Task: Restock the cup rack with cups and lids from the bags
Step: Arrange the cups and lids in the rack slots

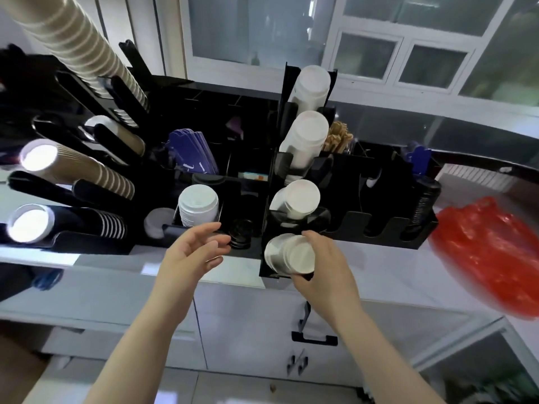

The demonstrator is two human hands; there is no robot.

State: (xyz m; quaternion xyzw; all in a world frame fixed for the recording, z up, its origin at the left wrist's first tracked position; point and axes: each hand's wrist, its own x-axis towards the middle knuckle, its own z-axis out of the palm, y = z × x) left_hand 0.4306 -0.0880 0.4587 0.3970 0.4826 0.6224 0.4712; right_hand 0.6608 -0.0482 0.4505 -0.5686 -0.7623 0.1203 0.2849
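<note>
Apparently well along: the cup rack on the tabletop carried white cups in its three farther slots. Right hand gripped a cup stack at the nearest slot, not clearly seated. Left hand hovered beside it, fingers loosely spread, holding nothing. Red bag lay right; its contents could not be told.

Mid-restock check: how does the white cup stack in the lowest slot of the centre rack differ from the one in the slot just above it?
The lowest white cup stack is gripped by the right hand; the stack above is untouched. The lowest sits at the rack's front edge, over the counter; the other is set further back. Both are white, lie tilted in black slots and show their round ends to the camera. The left hand is open, holding nothing.
</note>
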